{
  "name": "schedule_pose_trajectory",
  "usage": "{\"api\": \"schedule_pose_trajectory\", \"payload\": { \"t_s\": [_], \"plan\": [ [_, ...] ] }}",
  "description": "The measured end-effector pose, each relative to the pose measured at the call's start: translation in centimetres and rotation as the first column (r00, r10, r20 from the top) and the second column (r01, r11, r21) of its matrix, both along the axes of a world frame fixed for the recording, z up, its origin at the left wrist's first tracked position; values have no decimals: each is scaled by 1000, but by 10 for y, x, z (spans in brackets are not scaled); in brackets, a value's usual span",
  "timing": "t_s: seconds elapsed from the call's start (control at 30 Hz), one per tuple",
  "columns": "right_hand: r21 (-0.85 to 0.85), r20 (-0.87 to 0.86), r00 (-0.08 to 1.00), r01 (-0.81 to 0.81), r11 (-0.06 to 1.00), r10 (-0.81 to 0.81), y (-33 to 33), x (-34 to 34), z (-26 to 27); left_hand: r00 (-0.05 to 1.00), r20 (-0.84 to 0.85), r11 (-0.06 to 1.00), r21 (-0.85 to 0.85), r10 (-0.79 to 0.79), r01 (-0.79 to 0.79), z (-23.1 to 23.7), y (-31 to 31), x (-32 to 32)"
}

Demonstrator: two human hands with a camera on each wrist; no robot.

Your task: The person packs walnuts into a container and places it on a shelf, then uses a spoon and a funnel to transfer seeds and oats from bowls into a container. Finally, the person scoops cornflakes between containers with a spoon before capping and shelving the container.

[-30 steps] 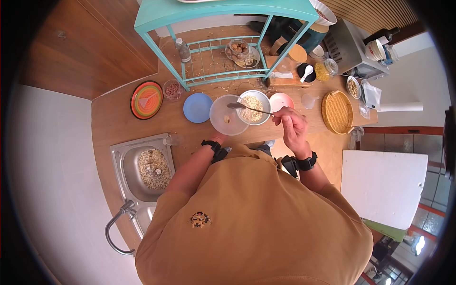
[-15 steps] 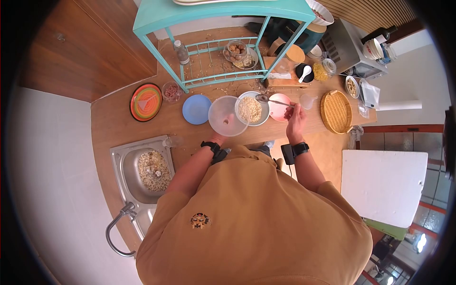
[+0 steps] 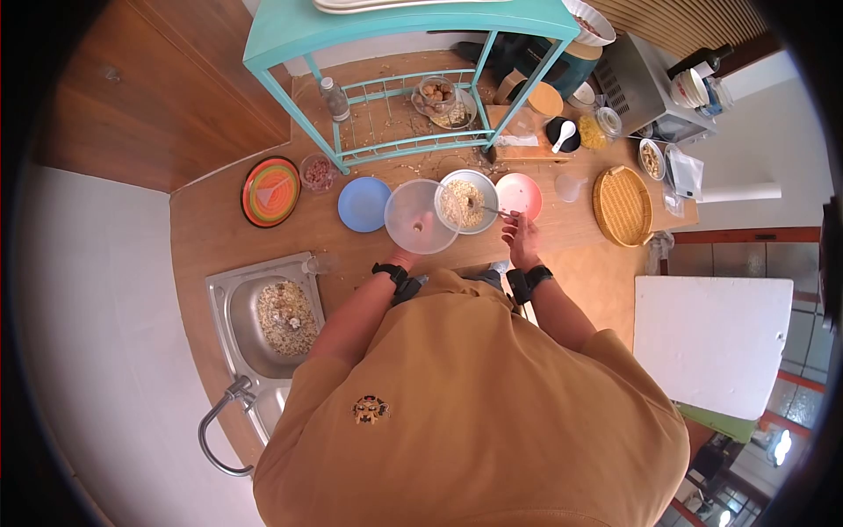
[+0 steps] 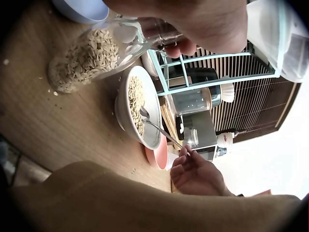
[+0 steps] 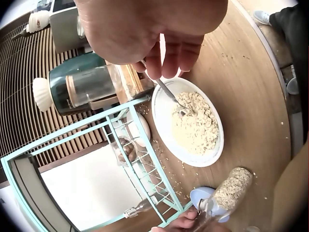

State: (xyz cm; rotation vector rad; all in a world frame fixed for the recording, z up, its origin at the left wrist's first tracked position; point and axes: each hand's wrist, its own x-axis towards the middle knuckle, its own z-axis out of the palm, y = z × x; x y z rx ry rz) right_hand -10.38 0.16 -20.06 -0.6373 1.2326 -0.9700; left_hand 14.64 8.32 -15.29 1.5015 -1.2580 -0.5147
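Note:
My left hand (image 4: 193,24) grips a clear glass bottle (image 4: 84,60) by its neck; its lower part is filled with oats. A wide translucent funnel (image 3: 406,209) sits over the bottle's mouth and hides much of it in the head view. To the right stands a white bowl (image 5: 166,116) with a heap of oats (image 5: 199,133). My right hand (image 3: 523,241) pinches the handle of a metal spoon (image 5: 166,90), whose tip is in the oats. A pink bowl (image 3: 518,191) lies just beyond the white one, near the right fingers.
A blue dish (image 3: 364,204) stands left of the funnel. Behind is a turquoise rack (image 3: 413,149). On the right lies a wicker basket (image 3: 622,208). The steel sink (image 3: 241,325) at left holds more oats. Stray flakes dot the counter (image 5: 246,96).
The right hand has carried the spoon from over the funnel to the right, then down into the oats in the white bowl. The left hand and the funnel have stayed in place.

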Motion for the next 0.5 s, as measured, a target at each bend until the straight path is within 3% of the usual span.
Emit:
{"api": "schedule_pose_trajectory", "payload": {
  "t_s": [0.07,0.13,0.5],
  "plan": [
    [5,27,1000,0,1000,-1,1,3,0,1000,14,1000,-17,-1,2,-3,1,1],
    [10,53,999,1,1000,-1,0,3,-3,999,36,995,103,-14,10,-8,2,2],
    [-20,197,971,140,990,-134,-15,-19,-3,1000,-13,995,105,4,-3,-16,0,3]
  ]
}}
